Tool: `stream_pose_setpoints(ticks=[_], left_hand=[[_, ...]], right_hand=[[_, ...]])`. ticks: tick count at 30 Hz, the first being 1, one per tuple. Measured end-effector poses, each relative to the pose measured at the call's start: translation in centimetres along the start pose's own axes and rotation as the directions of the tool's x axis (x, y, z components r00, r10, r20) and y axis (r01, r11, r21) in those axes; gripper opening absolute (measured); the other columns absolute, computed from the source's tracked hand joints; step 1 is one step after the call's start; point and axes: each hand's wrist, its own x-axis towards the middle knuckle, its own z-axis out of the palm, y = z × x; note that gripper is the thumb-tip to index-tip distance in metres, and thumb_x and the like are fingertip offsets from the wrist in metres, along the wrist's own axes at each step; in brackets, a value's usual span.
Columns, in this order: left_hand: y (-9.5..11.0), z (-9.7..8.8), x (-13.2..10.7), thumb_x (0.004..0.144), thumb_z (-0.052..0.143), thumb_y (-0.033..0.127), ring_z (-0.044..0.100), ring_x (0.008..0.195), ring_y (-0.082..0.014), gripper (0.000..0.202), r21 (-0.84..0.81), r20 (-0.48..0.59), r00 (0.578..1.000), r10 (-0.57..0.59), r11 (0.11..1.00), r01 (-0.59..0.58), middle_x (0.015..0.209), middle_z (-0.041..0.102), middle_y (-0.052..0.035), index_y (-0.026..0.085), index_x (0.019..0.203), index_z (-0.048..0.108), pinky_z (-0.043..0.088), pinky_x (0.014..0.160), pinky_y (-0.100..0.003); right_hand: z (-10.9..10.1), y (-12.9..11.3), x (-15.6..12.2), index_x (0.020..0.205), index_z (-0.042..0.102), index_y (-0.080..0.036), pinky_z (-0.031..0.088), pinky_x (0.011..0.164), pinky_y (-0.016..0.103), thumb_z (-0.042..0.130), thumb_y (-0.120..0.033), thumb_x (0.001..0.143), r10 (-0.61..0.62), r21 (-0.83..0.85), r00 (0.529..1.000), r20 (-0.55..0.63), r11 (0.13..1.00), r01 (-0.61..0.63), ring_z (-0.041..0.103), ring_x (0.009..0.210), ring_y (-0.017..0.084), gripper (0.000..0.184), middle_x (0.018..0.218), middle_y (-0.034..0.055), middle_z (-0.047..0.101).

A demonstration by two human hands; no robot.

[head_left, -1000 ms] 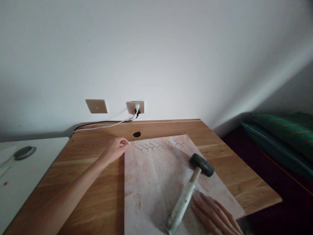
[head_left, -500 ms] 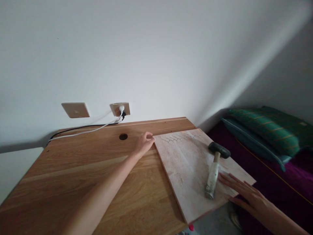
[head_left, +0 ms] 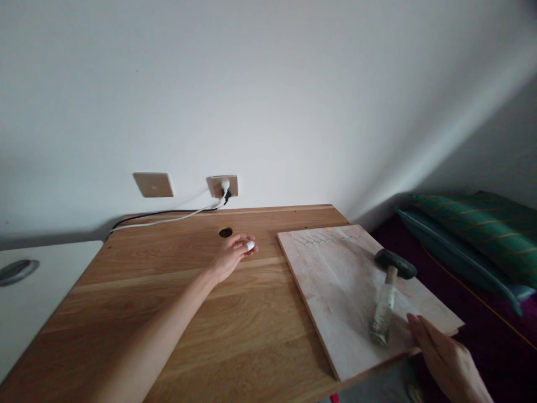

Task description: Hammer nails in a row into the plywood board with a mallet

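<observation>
Head view: left hand off board corner; right hand withdrawn.

Both arms bare, no sleeves showing; left hand wears a white-painted nail at a fingertip, right hand plain, no rings.

Two hands show over one wooden desk: the left hand and the right hand. One pale board lies between them, with one mallet just beyond the right hand. One row of nails, too blurred to count, lies right of the left hand. Beyond the left hand: one cable hole, two wall plates, two cables.
</observation>
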Motion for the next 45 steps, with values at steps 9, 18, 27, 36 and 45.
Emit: stream_pose_setpoints(ticks=[9, 18, 27, 36, 45], left_hand=[[0.0, 0.1, 0.2, 0.061, 0.098, 0.04, 0.07, 0.086, -0.0195, 0.043, -0.096, -0.035, 0.999, -0.021, 0.995, 0.018, 0.084, 0.076, -0.0068, 0.015, 0.085, 0.074, 0.045, 0.078, -0.03], [-0.4, -0.3, 0.5, 0.071, 0.092, 0.038, 0.074, 0.089, -0.0227, 0.034, -0.126, -0.035, 0.999, -0.029, 0.992, 0.024, 0.088, 0.079, -0.0087, 0.016, 0.088, 0.072, 0.048, 0.085, -0.035], [-0.3, -0.3, 0.4, 0.068, 0.094, 0.029, 0.073, 0.094, -0.0219, 0.034, -0.121, -0.01, 1.0, -0.014, 0.993, 0.013, 0.092, 0.079, -0.0095, 0.015, 0.092, 0.075, 0.049, 0.088, -0.034], [-0.1, -0.1, 0.2, 0.064, 0.096, 0.024, 0.069, 0.091, -0.0188, 0.037, -0.089, -0.019, 0.999, -0.03, 0.996, 0.028, 0.091, 0.076, -0.007, 0.015, 0.093, 0.075, 0.046, 0.081, -0.03], [0.4, 0.4, -0.2, 0.057, 0.096, 0.021, 0.06, 0.078, -0.0128, 0.041, -0.056, -0.057, 0.998, -0.042, 0.998, 0.038, 0.078, 0.068, 0.0006, 0.016, 0.091, 0.075, 0.042, 0.078, -0.028]], right_hand=[[1.3, -0.6, -0.4, 0.075, 0.072, -0.025, 0.056, 0.052, 0.03, 0.054, -0.066, 0.083, 0.006, 0.066, 0.999, 0.037, 0.998, -0.009, 0.078, 0.067, 0.03, 0.046, 0.07, 0.0073, 0.079], [1.7, 0.1, -1.2, 0.075, 0.07, -0.023, 0.05, 0.048, 0.028, 0.053, -0.055, 0.089, -0.02, 0.024, 0.998, 0.055, 1.0, 0.019, 0.071, 0.052, 0.024, 0.039, 0.066, 0.0064, 0.074], [1.8, 0.1, -1.5, 0.077, 0.07, -0.023, 0.05, 0.05, 0.028, 0.053, -0.053, 0.091, 0.002, 0.015, 0.999, 0.053, 1.0, -0.003, 0.071, 0.053, 0.023, 0.037, 0.066, 0.0066, 0.074], [2.0, 0.0, -1.4, 0.075, 0.069, -0.023, 0.05, 0.052, 0.029, 0.051, -0.055, 0.092, -0.006, 0.005, 0.999, 0.034, 1.0, 0.006, 0.073, 0.058, 0.024, 0.041, 0.067, 0.0063, 0.074], [1.8, -0.8, -1.5, 0.075, 0.069, -0.023, 0.052, 0.055, 0.029, 0.05, -0.057, 0.092, -0.005, 0.018, 1.0, 0.013, 1.0, 0.005, 0.073, 0.059, 0.023, 0.043, 0.069, 0.0069, 0.075]])
